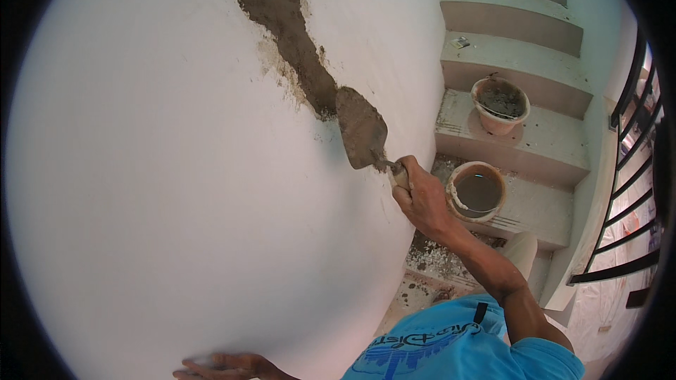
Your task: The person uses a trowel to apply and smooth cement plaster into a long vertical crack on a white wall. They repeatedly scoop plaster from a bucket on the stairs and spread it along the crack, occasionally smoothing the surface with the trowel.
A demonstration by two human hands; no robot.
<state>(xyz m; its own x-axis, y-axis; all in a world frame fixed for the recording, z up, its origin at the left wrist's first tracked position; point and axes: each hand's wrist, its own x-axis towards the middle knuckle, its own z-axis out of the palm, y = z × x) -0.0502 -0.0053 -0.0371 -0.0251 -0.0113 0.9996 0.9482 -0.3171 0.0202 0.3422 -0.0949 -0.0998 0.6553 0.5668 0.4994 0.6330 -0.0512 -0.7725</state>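
- Gripping the handle of a mortar-smeared steel pointed trowel (361, 129), the right hand (422, 200) is closed tight — blade flat against the white plastered wall (176, 169), at the lower end of a grey mortar-filled groove (285, 24).
- Left hand (225, 366) lies open, fingers spread on the wall, holding nothing.
- Two clay-coloured round buckets (501, 104) stand on the concrete stairs (549, 144).

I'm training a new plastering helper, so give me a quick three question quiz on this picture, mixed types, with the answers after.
1. True or false: the right hand holds the trowel with its blade against the white wall.
2. Multiple choice: where does the left hand rest? A) on the stair railing B) flat on the wall, low down C) on a bucket rim
3. Short answer: how many round containers stand on the stairs, and what is in each?

Key
1. True; the blade meets the lower end of the grey mortar strip.
2. B
3. Two: the upper pan holds grey mortar, the lower bucket holds murky liquid.
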